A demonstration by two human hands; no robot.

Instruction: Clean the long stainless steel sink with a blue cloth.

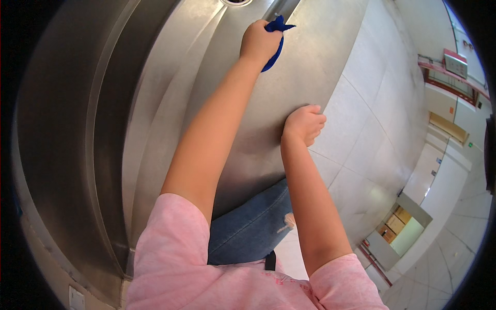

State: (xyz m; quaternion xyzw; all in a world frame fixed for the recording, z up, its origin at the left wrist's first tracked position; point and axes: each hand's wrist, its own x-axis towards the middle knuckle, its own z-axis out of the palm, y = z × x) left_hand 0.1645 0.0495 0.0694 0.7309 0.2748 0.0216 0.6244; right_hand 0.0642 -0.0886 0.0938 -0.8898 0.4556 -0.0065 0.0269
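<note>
Bunched in my left hand point(260, 43) is a blue cloth point(276, 54), part of it sticking out past the thumb side and part hanging along the palm side. That hand is over a brushed stainless-steel surface point(306, 66), near the top of the view. Lower and to the right, my right hand point(304, 124) is closed around the outer edge of the same steel, its fingers curled over the rim above the tiled floor. The fingertips of both hands are partly hidden.
A round metal-rimmed opening point(236, 2) is at the top. Long steel ledges and a dark steel panel point(58, 116) curve along the left. Below the right hand, a jeans-clad leg point(252, 221) is close to the steel. Pale floor tiles point(364, 135), white cabinets and cardboard boxes point(395, 223) lie to the right.
</note>
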